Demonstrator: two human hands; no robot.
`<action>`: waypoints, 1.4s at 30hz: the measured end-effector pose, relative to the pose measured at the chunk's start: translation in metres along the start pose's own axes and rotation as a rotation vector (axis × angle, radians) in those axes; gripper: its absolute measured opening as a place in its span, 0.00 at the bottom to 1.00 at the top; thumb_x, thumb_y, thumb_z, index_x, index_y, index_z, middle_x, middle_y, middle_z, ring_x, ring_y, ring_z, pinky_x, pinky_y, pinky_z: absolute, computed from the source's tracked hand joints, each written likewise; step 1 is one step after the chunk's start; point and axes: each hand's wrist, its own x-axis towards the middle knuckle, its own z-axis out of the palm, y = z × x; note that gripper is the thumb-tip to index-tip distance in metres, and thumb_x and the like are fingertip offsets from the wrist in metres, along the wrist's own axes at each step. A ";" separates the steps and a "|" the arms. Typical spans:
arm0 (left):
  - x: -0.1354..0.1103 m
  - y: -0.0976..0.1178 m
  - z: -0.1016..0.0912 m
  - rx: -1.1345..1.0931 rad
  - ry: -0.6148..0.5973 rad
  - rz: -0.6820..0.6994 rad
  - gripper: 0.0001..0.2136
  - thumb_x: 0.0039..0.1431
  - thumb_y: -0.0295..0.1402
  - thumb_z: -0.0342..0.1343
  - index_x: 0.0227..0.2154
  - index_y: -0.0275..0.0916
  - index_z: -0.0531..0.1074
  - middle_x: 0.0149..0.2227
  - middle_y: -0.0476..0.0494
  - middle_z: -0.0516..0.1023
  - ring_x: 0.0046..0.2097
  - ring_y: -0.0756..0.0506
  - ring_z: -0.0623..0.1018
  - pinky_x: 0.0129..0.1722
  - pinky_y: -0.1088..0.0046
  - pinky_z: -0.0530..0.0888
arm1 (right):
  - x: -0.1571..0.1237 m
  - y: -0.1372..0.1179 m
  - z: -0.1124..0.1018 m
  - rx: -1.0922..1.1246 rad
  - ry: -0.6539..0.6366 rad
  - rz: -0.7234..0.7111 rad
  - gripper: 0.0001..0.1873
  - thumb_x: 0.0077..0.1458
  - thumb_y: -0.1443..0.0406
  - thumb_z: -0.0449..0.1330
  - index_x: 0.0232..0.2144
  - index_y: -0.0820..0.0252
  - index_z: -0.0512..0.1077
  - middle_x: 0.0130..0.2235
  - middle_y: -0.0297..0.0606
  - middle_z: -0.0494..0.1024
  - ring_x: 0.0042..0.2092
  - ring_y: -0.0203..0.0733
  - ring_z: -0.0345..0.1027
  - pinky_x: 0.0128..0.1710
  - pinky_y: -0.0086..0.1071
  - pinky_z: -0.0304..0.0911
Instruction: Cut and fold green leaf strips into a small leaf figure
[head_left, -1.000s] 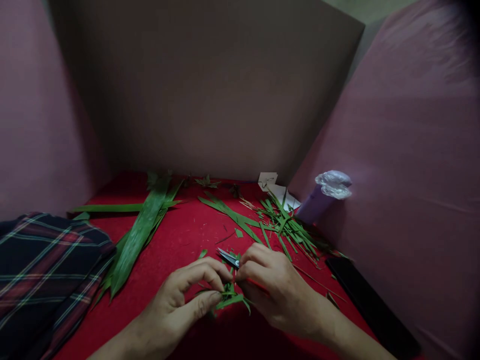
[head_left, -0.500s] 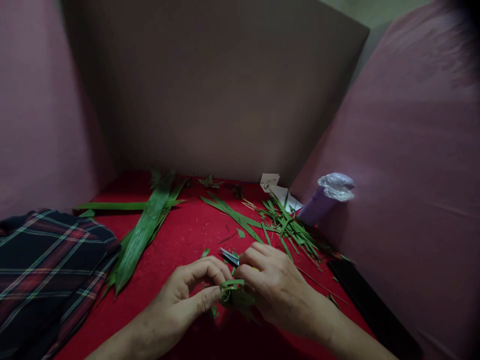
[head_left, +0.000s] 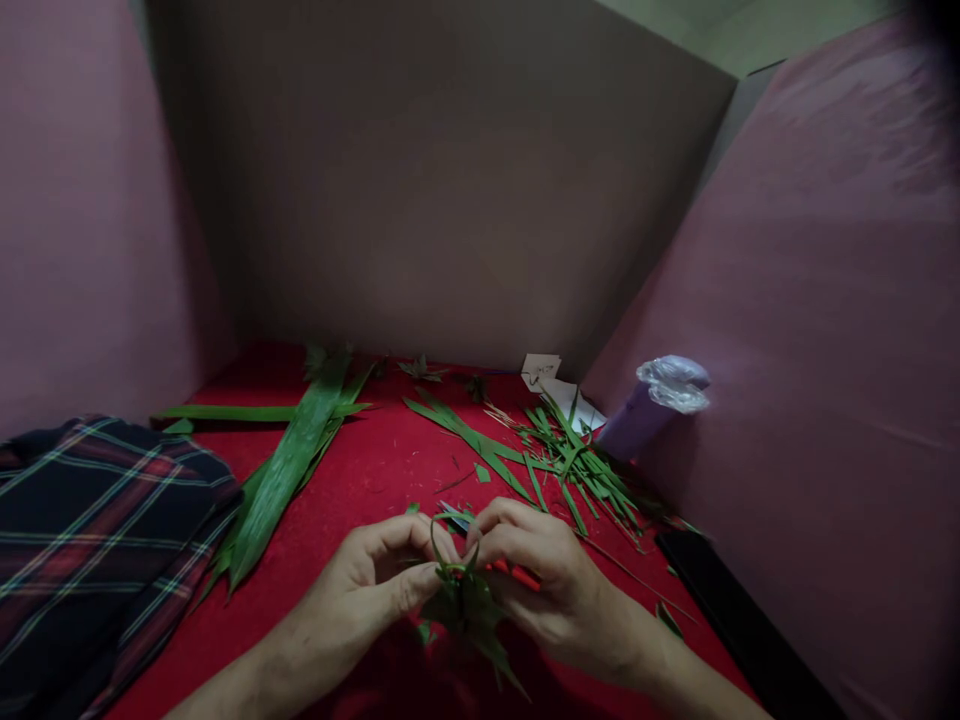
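Observation:
Both hands are close together over the red cloth [head_left: 390, 460]. My left hand [head_left: 375, 580] pinches a small woven leaf piece [head_left: 469, 605] between thumb and forefinger. It has a looped narrow strip on top and pointed leaf ends hanging below. My right hand [head_left: 547, 570] is closed at the other side of the loop, its fingertips on the thin leaf strip [head_left: 474, 555]. Behind the fingers lie scissors [head_left: 454, 516], with only part of the blades showing. An orange-red part shows under my right hand, perhaps their handle. The lower side of the leaf piece is in shadow.
Long broad leaves [head_left: 289, 470] lie at the left beside a plaid cloth [head_left: 112, 540]. Cut leaf strips [head_left: 585, 470] are heaped at the right, near white papers [head_left: 540, 370] and a purple plastic-topped roll [head_left: 645, 410]. A black flat object [head_left: 720, 600] lies along the right wall.
The leaf piece has turned, so its strip now stands up as a loop and its pointed ends show below. My right fingertips have come in against the loop, covering more of the scissors.

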 end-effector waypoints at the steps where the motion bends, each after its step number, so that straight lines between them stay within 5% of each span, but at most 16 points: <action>1: 0.000 0.000 0.000 0.001 0.000 0.000 0.04 0.54 0.31 0.53 0.28 0.37 0.70 0.30 0.48 0.69 0.34 0.49 0.69 0.36 0.72 0.66 | 0.000 0.001 0.001 0.024 0.008 0.003 0.11 0.50 0.77 0.52 0.32 0.59 0.68 0.35 0.36 0.69 0.38 0.35 0.64 0.39 0.30 0.62; 11: 0.000 -0.007 0.000 -0.020 0.086 -0.072 0.05 0.52 0.33 0.55 0.28 0.35 0.70 0.27 0.48 0.71 0.31 0.50 0.70 0.33 0.73 0.67 | -0.004 0.017 0.021 0.288 0.085 0.237 0.03 0.54 0.69 0.52 0.31 0.60 0.66 0.25 0.29 0.66 0.26 0.32 0.59 0.27 0.26 0.58; 16: 0.003 -0.011 -0.003 -0.009 0.101 -0.083 0.07 0.50 0.35 0.57 0.29 0.36 0.71 0.27 0.48 0.73 0.30 0.49 0.73 0.32 0.72 0.69 | -0.006 0.022 0.026 0.280 0.127 0.211 0.05 0.54 0.67 0.54 0.29 0.61 0.69 0.25 0.31 0.67 0.27 0.33 0.60 0.28 0.27 0.57; 22: 0.000 -0.002 -0.009 0.365 0.383 0.172 0.09 0.57 0.32 0.50 0.40 0.45 0.71 0.44 0.47 0.74 0.48 0.46 0.70 0.48 0.71 0.65 | -0.006 0.030 0.027 0.194 0.152 0.223 0.06 0.54 0.69 0.52 0.27 0.61 0.67 0.24 0.30 0.66 0.25 0.32 0.58 0.27 0.26 0.55; 31: -0.004 -0.004 -0.008 0.787 0.326 0.562 0.15 0.54 0.21 0.52 0.41 0.44 0.69 0.35 0.47 0.73 0.39 0.48 0.71 0.38 0.73 0.69 | -0.007 0.023 0.028 0.139 0.097 0.194 0.05 0.54 0.70 0.51 0.28 0.60 0.67 0.25 0.32 0.67 0.26 0.33 0.58 0.29 0.28 0.54; 42: -0.004 0.002 -0.006 0.978 0.188 0.547 0.09 0.54 0.19 0.49 0.33 0.39 0.67 0.28 0.46 0.70 0.33 0.47 0.68 0.31 0.70 0.66 | -0.009 0.028 0.031 0.340 0.141 0.385 0.06 0.56 0.66 0.51 0.27 0.60 0.64 0.22 0.28 0.61 0.24 0.31 0.52 0.24 0.26 0.52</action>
